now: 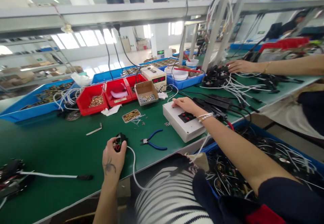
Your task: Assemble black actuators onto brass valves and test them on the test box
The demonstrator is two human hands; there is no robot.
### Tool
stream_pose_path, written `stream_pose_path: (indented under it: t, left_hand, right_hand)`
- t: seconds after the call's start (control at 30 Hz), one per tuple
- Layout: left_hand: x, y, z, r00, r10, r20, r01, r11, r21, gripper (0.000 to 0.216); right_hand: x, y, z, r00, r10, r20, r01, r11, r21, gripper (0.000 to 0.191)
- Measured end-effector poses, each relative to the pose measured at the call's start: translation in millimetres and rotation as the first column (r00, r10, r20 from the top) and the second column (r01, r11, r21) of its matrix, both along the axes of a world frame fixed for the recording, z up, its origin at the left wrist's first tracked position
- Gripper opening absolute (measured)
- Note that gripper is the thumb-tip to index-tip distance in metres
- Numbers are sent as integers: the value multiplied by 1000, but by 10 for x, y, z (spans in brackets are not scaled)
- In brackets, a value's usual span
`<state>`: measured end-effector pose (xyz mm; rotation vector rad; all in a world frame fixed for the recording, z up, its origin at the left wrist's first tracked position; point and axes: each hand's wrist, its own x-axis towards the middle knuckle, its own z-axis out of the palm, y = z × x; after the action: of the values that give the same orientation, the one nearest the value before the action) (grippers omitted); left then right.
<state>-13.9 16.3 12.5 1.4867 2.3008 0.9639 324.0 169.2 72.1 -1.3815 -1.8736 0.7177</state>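
My left hand (113, 156) is closed around a small black device (120, 142) with an exposed green circuit board and red wires, resting at the bench top. From it a white cable (135, 170) loops down over my lap. My right hand (186, 105) lies on a white box (187, 131) with a dark panel and red parts on its top. Its fingertips are drawn together at the box's far left end, and what they hold or press is hidden. Blue-handled cutting pliers (154, 140) lie between the two hands.
Red bins (92, 99), a small carton of screws (146, 94) and a tray of brass parts (131, 116) stand behind. A meter with red digits (158, 78) sits further back. Black assemblies (11, 176) lie at left. Another person's hand (243, 66) touches a cable pile at right.
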Motion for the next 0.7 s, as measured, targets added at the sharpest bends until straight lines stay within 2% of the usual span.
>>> stream_pose_path:
  t: [0.1, 0.17, 0.2, 0.27, 0.33, 0.47, 0.57, 0.7]
  left_hand:
    - [87, -78, -1, 997, -47, 62, 41, 994, 102, 46]
    - [175, -181, 53, 983, -133, 126, 101, 967, 233, 53]
    - [226, -245, 97, 967, -199, 159, 141, 937, 321, 56]
    - [330, -388, 213, 917, -350, 193, 216, 840, 498, 63]
    - [427, -536, 347, 871, -459, 175, 273, 748, 605, 69]
    - [566, -781, 574, 787, -612, 81, 400, 606, 688, 73]
    - [626, -877, 662, 693, -720, 28, 503, 511, 697, 71]
    - [672, -915, 711, 601, -798, 38, 548, 446, 708, 71]
  right_hand:
    - [17, 6, 0, 1000, 10, -8, -10, 1000, 18, 66]
    - [24, 12, 1, 1000, 9, -2, -9, 1000, 27, 67]
    - [26, 16, 1, 1000, 8, 2, -8, 999, 31, 67]
    - [27, 19, 0, 1000, 8, 11, -8, 999, 35, 67]
    - [29, 19, -4, 1000, 14, 19, -14, 999, 34, 67]
    - [43, 29, -16, 999, 37, 37, -38, 999, 35, 60]
    - [52, 79, -25, 996, 63, 56, -65, 998, 25, 59]
    - [37, 188, -31, 994, 74, 83, -75, 997, 7, 52]
